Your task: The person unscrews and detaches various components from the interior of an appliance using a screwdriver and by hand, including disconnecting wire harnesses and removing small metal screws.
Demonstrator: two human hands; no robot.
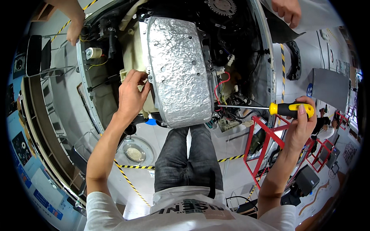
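A wide, curved cover wrapped in crinkled silver foil (177,69) sits in the middle of an opened appliance cabinet (82,63). My left hand (131,94) is at the cover's left edge, thumb and fingers pinched together by its metal flange; what is between the fingertips is hidden. My right hand (302,123) grips the handle of a yellow and black screwdriver (283,109), thumb along the top. Its long shaft points left, almost level. The tip reaches the cover's lower right edge, beside a red wire (217,90); whether it touches a screw I cannot tell.
Other people's hands are near the cabinet: one hand (75,29) at the far left edge, another hand (287,11) at the far right. Loose wiring and connectors (235,115) crowd the right. A red metal frame (266,134) stands below them. A round-windowed door (135,153) lies on the floor.
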